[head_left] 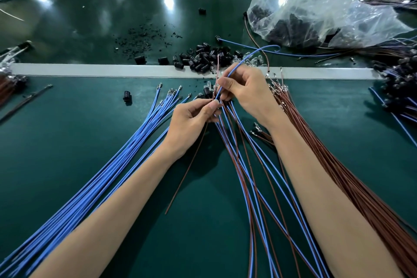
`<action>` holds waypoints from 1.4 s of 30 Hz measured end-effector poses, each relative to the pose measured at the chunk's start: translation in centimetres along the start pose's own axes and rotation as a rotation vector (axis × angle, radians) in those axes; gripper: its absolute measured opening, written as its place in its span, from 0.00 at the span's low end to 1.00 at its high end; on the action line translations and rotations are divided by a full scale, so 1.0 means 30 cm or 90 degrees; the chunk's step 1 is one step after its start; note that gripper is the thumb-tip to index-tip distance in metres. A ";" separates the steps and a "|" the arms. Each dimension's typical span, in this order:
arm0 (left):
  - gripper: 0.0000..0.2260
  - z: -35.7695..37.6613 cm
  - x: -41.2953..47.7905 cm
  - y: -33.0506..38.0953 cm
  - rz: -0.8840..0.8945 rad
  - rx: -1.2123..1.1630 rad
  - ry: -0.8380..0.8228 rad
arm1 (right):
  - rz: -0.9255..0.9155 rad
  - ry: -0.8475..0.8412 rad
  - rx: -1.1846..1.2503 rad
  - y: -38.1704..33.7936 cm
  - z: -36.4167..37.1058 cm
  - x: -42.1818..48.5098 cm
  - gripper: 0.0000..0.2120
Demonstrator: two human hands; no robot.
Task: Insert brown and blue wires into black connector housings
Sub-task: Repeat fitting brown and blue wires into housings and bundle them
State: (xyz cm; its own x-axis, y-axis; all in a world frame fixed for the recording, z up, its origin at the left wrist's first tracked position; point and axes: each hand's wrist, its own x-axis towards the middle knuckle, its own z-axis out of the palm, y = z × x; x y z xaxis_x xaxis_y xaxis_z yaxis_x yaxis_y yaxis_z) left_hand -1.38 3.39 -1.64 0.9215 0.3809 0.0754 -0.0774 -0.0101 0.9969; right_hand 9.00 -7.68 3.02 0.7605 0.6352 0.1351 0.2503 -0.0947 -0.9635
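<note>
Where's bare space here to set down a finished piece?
Bare green mat lies left, between the grey strip and the blue wire bundle, holding only a lone black housing. Another patch sits right of the brown wire bundle. Crowded: the middle, with crossed blue and brown wires.

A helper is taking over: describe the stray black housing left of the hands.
Start at the pale strip crossing the green table. On its near side, left of the fanned blue wires, sits one black housing. It stands alone, unlike the heap beyond the strip.
</note>
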 end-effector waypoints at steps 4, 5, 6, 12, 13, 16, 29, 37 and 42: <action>0.06 0.001 -0.001 0.002 -0.001 0.007 -0.014 | 0.019 -0.042 0.008 -0.002 -0.005 0.005 0.06; 0.06 0.001 -0.001 0.006 -0.003 0.001 -0.012 | 0.012 -0.034 0.013 -0.003 -0.010 0.005 0.06; 0.06 0.001 0.000 0.009 -0.004 -0.004 -0.008 | 0.003 -0.022 0.019 -0.004 -0.014 0.003 0.06; 0.05 -0.002 0.000 0.008 -0.007 0.010 -0.024 | 0.017 -0.029 0.018 0.005 0.005 0.007 0.06; 0.06 -0.003 0.000 0.009 -0.007 0.013 -0.022 | 0.015 -0.029 0.022 0.006 0.001 0.008 0.07; 0.10 -0.007 0.001 0.012 -0.004 0.011 -0.004 | -0.006 0.002 0.034 0.009 -0.014 0.007 0.07; 0.10 -0.009 0.005 0.001 0.011 0.006 0.063 | 0.048 -0.137 0.005 0.003 -0.054 -0.002 0.10; 0.07 -0.002 0.007 0.001 0.008 -0.028 0.054 | 0.036 -0.035 0.002 0.021 0.007 -0.004 0.12; 0.03 -0.003 0.007 -0.006 0.016 0.008 0.030 | 0.048 -0.104 0.005 0.028 -0.011 0.005 0.12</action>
State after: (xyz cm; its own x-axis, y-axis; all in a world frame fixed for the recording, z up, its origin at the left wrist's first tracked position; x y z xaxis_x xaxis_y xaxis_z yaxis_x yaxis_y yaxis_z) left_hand -1.22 3.56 -1.80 0.9003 0.4237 0.0995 -0.0951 -0.0316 0.9950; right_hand 9.52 -7.91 2.31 0.6698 0.7422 0.0238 0.1913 -0.1415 -0.9713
